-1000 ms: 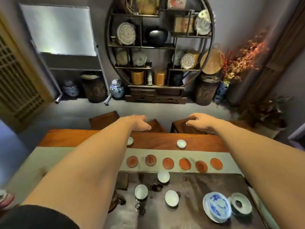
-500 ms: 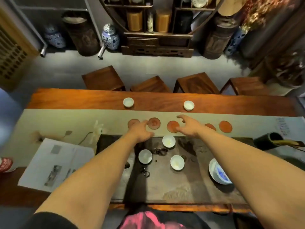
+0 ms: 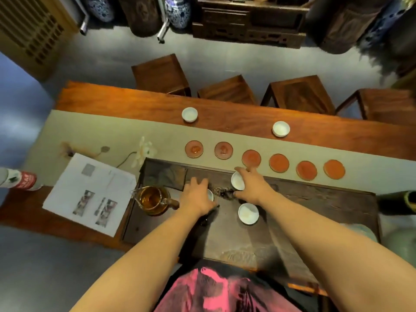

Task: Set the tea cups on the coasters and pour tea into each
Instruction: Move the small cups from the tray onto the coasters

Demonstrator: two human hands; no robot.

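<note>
Several round orange coasters [image 3: 251,158] lie in a row on the pale runner [image 3: 94,131]. On the dark tea tray [image 3: 315,206], my right hand [image 3: 254,188] has its fingers and thumb around a white tea cup [image 3: 237,181]. My left hand [image 3: 197,195] lies over a second cup [image 3: 210,195], which shows only at its rim, so the grip is hidden. A third cup [image 3: 248,213] stands free near my right wrist. Two more cups [image 3: 189,114] [image 3: 281,129] sit on the far wooden strip. A glass pitcher of amber tea [image 3: 153,200] stands left of my left hand.
A printed sheet [image 3: 90,190] lies at the tray's left, with a red-labelled bottle [image 3: 20,181] beyond it. A dark tube [image 3: 396,202] lies at the right edge. Wooden stools [image 3: 299,93] line the table's far side.
My view has tilted down from the shelf to the table. Both hands have drawn back from the far side and dropped onto the cups on the tray.
</note>
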